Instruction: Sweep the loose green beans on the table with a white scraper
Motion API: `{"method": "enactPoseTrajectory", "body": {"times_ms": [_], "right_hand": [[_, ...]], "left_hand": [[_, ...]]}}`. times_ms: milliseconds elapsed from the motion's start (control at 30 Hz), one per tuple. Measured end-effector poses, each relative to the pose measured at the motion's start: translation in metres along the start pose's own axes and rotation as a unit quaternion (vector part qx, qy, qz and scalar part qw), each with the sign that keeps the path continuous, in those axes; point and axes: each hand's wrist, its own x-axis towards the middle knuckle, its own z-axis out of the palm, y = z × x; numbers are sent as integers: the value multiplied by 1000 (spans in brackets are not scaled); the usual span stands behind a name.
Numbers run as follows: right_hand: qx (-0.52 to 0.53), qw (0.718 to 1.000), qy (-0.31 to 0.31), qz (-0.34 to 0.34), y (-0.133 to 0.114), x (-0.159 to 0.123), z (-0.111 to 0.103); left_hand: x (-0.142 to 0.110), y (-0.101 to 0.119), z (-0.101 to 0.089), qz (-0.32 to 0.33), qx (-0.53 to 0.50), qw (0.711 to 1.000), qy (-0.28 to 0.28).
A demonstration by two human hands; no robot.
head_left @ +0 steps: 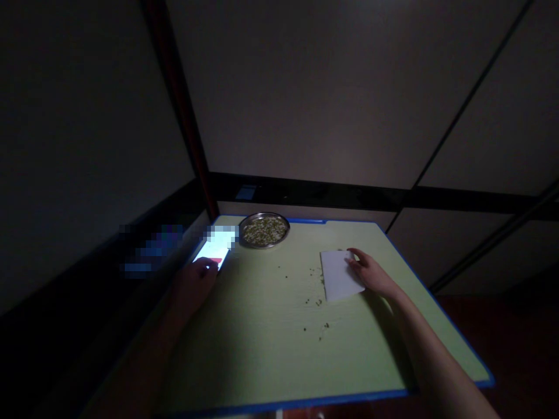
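Observation:
My left hand, dark in shadow, is curled at the near end of a smartphone with a bright screen and a red patch. Its fingers are partly lost in the dark. The right edge of a white rectangular sheet or card is held in my right hand, thumb on its upper face. Small dark green bits lie scattered beside the sheet's left edge and nearer to me. A round metal tray holding many small green and whitish pieces stands at the far left of the table.
The pale green table has a blue rim and stands against light wall panels with a dark band. A dark reddish post rises behind the left corner. The left side of the room is dim.

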Motion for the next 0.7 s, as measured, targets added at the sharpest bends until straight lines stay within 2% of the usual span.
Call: {"method": "enactPoseTrajectory", "body": {"times_ms": [100,233,500,700], "right_hand": [[35,999,20,9,3,-1,-3],[65,997,44,-1,1,-3,3],[11,999,27,-38,-3,-2,23],[-19,997,23,-66,2,-4,29]], "left_hand": [[0,0,0,-2,5,1000,-4],[0,2,0,-10,22,1000,-8],[-2,8,-3,-17,23,999,-18],[-1,5,-2,-12,24,1000,-16]]}}
